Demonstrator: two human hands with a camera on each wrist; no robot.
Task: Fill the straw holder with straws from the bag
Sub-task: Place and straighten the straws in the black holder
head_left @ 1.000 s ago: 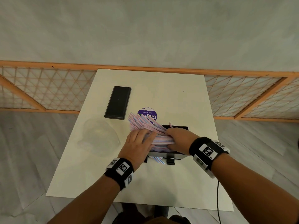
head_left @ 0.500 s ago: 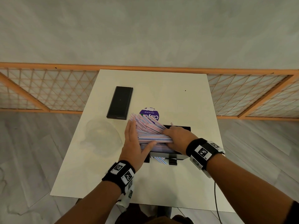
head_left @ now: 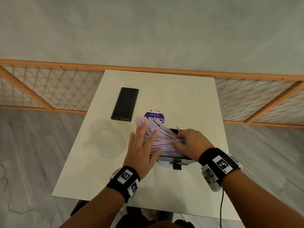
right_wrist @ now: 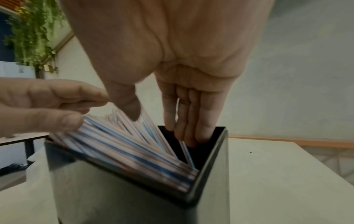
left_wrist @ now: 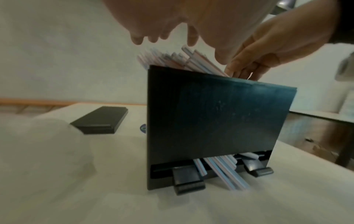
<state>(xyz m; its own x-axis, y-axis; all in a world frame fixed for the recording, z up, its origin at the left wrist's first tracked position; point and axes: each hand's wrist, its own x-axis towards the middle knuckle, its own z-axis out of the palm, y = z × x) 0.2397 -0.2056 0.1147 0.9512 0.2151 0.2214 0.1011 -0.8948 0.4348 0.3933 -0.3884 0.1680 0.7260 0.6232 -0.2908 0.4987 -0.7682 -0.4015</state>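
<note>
Black straw holder (head_left: 176, 160) (one) with two hands flattening fanned straws (head_left: 162, 139).

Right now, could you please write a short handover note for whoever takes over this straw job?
Left hand: open, flat against the left ends of the straws.
Right hand: fingers straight, reaching down into the right end of the holder, touching the straws there.
Straws: fanned out, right ends down in the holder, left ends sticking up over its left edge; a few poke out of the bottom slot.
Clear bag lies left on the table; lid lies behind it.
Done: straws are out of the bag and mostly in.
Left: press them level and tuck in the stray ones.
</note>
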